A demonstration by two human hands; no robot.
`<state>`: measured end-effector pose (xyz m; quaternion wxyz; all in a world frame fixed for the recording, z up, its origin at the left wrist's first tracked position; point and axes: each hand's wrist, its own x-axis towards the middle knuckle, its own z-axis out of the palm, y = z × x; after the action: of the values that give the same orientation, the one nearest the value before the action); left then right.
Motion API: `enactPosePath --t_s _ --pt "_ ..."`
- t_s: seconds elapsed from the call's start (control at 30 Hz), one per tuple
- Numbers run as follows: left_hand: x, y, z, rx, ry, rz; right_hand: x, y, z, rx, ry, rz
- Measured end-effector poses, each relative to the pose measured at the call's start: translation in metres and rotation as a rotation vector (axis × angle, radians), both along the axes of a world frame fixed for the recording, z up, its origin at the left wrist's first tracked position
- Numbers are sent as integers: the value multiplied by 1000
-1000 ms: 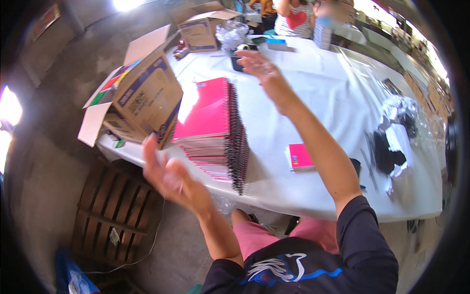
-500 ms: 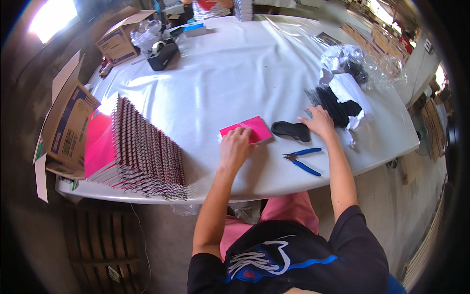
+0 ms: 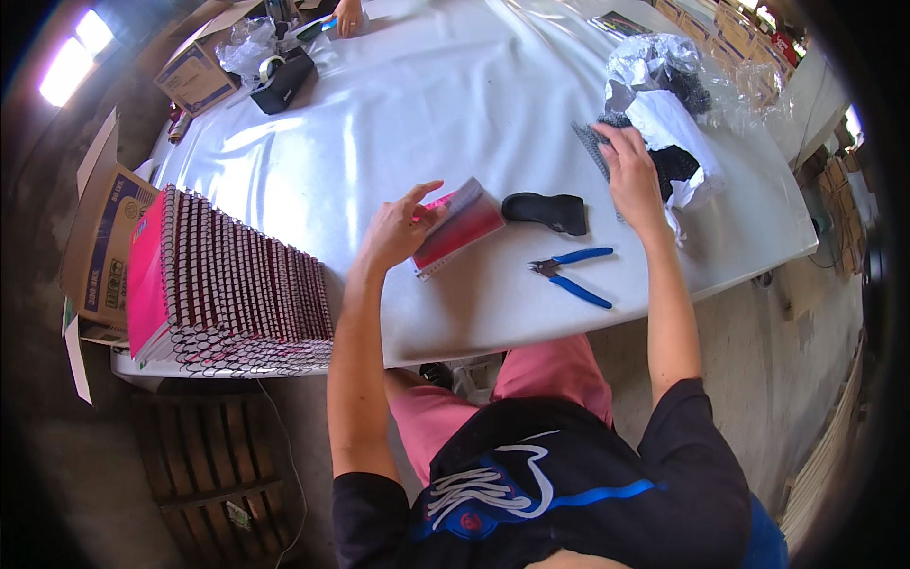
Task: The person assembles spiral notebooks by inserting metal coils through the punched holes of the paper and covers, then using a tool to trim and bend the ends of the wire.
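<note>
Black shirt [image 3: 588, 465]: nearest, at the lower edge of the frame, with white and blue marks on it.
Pink shorts [image 3: 559, 375]: just above it, partly under the edge of the white-covered table [image 3: 512, 313].
Wooden pallet [image 3: 218, 496]: on the floor, lower left.
Blue-handled pliers [image 3: 580, 290]: right of centre, handles spread apart, touched by neither hand.
Notebook stack [image 3: 237, 284]: left side, a long row of pink covers with dark spiral bindings facing the person.
Pink booklet [image 3: 464, 232]: middle of the frame, on the table, a see-through sheet over its upper face.
Left hand [image 3: 393, 232]: over the booklet's left end, forefinger stretched out, the others bent.
Black curved piece [image 3: 547, 211]: just beside the booklet's right end.
Open carton [image 3: 109, 256]: far left, behind the stack.
Right hand [image 3: 633, 180]: right of centre, fingers bent at the dark coils [image 3: 590, 150].
Grip: whether either hand is pinching anything cannot be told.
White wrap [image 3: 668, 123]: beyond the right hand, crumpled clear plastic [image 3: 654, 59] above it.
Tape dispenser [image 3: 284, 85]: upper left, black.
Co-worker's hand [image 3: 349, 17]: top edge, left of centre.
</note>
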<state>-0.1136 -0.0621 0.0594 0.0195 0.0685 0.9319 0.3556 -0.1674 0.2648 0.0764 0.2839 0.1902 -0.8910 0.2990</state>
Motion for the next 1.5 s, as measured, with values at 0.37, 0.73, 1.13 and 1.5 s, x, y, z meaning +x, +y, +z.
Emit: enactPosePath --t_s 0.37,0.73,1.13,1.5 --pt "7 15 -4 -221 276 -172 67 -93 -29 -472 -1268 405" --pt "11 8 -5 -133 294 -182 57 -91 -10 -786 -1345 426" --pt "1 -4 -6 -70 182 -164 45 -83 -12 -1059 -1362 503" --pt "7 -3 -14 -64 353 -67 24 -131 -23 -529 -1033 328"
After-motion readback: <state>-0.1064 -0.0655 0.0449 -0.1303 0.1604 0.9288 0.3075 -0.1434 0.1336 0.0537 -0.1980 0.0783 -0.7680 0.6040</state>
